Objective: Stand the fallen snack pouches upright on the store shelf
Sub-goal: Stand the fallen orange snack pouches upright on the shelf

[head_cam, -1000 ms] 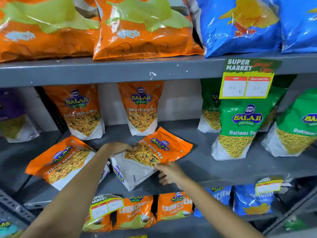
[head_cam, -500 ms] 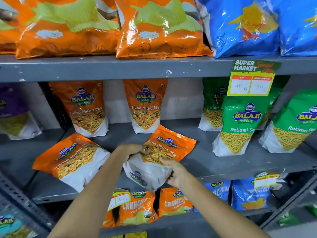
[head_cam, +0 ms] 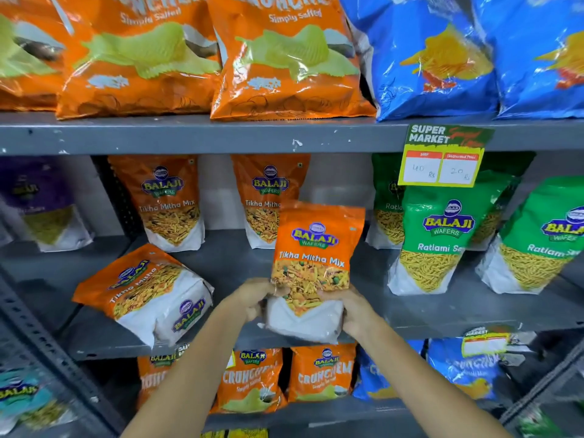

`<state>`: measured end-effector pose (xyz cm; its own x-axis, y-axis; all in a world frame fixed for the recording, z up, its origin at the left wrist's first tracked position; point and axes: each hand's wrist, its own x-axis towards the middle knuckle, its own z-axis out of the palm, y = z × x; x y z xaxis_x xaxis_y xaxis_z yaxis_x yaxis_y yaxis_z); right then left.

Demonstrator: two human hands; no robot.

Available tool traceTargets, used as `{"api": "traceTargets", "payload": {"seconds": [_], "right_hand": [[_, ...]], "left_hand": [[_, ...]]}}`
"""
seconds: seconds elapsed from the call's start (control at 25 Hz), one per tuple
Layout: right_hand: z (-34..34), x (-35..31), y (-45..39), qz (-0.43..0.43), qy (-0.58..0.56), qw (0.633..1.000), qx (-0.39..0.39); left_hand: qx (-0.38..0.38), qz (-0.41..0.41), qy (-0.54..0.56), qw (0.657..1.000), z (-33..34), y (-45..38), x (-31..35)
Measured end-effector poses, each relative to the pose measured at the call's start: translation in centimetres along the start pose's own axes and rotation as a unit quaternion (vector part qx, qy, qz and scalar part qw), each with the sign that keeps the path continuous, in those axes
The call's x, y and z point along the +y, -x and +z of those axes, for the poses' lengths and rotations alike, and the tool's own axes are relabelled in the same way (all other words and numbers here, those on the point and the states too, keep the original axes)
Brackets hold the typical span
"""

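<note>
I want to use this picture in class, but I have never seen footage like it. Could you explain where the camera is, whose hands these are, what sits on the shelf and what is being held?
There is no machine here. The single picture comes from a camera worn on a person's head, looking forward and down at a grey store shelf. The person's left hand and right hand grip the white bottom of an orange Tikha Mitha Mix pouch, holding it upright at the shelf's front. To its left, another Tikha Mitha Mix pouch lies fallen on its back. Two more orange pouches stand at the rear, and green Ratlami Sev pouches stand on the right.
</note>
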<state>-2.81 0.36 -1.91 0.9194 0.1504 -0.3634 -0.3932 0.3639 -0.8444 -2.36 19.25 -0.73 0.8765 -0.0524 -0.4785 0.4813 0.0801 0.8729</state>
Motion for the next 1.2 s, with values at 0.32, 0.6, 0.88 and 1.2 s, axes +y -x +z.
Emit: {"api": "traceTargets", "payload": {"seconds": [0.32,0.6,0.88,1.2], "right_hand": [[0.0,-3.6,-0.8,-0.082,0.035,0.994,-0.069],[2.1,-2.6,-2.5,-0.069,0.101,0.991,-0.048],[6.0,-2.4,-6.8,-0.059,0.204,0.977,0.005],[3.8,-0.3,-6.9,-0.077,0.163,0.984,0.001]], "left_hand": [[0.038,0.159,0.039,0.986,0.3,0.6,0.5],[0.110,0.189,0.049,0.975,-0.8,0.2,-0.5],[0.165,0.214,0.055,0.961,-3.5,-2.4,-0.4],[0.191,0.215,0.046,0.957,-3.2,-3.0,-2.1]]}}
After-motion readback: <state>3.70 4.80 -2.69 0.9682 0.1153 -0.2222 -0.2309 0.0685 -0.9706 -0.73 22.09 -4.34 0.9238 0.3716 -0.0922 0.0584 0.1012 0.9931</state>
